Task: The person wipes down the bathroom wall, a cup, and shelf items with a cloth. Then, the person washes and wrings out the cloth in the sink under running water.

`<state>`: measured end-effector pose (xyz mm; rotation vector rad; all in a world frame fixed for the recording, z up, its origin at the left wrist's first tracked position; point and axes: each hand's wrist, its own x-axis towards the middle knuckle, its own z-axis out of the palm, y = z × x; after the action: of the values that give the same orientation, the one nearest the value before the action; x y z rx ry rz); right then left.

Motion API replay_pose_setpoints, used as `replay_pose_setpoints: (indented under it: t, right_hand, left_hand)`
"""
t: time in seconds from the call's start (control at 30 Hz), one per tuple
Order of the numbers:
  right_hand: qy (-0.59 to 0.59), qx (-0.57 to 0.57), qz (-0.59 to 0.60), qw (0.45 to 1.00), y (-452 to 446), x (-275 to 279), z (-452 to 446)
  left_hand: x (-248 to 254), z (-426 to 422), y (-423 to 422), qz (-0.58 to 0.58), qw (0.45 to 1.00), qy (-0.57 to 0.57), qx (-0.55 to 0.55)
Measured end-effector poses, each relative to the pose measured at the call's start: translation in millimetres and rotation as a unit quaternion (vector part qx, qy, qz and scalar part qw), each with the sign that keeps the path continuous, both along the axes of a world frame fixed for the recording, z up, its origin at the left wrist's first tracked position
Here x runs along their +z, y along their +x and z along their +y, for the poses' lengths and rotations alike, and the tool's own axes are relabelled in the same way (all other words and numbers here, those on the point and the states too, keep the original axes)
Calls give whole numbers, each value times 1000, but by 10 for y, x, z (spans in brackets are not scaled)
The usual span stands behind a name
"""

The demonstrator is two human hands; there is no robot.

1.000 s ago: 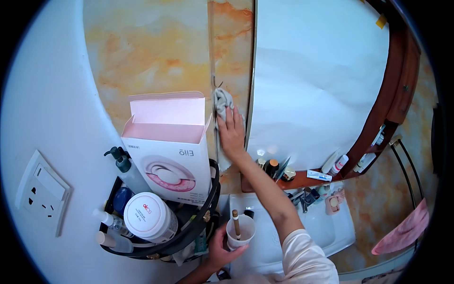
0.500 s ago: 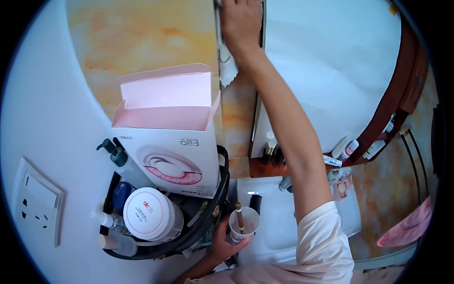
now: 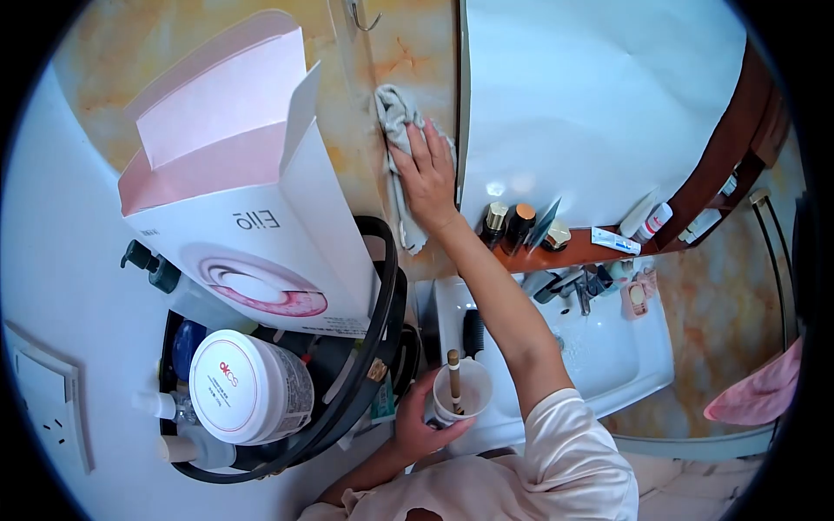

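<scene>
My right hand (image 3: pixel 426 178) is pressed on a crumpled grey-white cloth (image 3: pixel 407 165) against the marbled wall tile, just left of the mirror's edge. Its fingers point up and lie over the cloth. Lower down, my left hand (image 3: pixel 415 425) wraps round a whitish cup (image 3: pixel 470 386) from the left side. A brown stick-like item (image 3: pixel 454 378) stands in the cup; its exact kind I cannot make out. Left of the cup is a black organizer (image 3: pixel 378 300) holding an open pink-and-white box (image 3: pixel 261 234), a white lidded tub (image 3: pixel 248 386) and a pump bottle (image 3: pixel 165 278).
A white sink (image 3: pixel 608 373) lies below the mirror (image 3: pixel 599 104), with a black comb (image 3: pixel 473 333) on its left rim. Bottles and a toothpaste tube (image 3: pixel 615 240) stand along the reddish-brown shelf (image 3: pixel 565 253). A hook (image 3: pixel 365 19) sticks out of the wall above the cloth.
My right hand has moved down the wall with the cloth. The view has shifted, so the box looks larger and further left. My left hand still holds the cup.
</scene>
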<state>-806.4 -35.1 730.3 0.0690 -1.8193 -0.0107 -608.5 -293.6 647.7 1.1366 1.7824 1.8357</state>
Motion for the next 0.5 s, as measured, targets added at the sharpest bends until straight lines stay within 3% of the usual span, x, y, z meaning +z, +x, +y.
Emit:
replay_pose_setpoints:
  t: [0.33,0.5]
  right_hand:
    - [-113,-24,-14,993,31,-694,-218]
    - [-156,-2,-75,985,136,-1681,-278]
  left_hand:
    - [-122,-80,47,-21,998,22,48]
    - [-226,-90,49,-45,998,12,50]
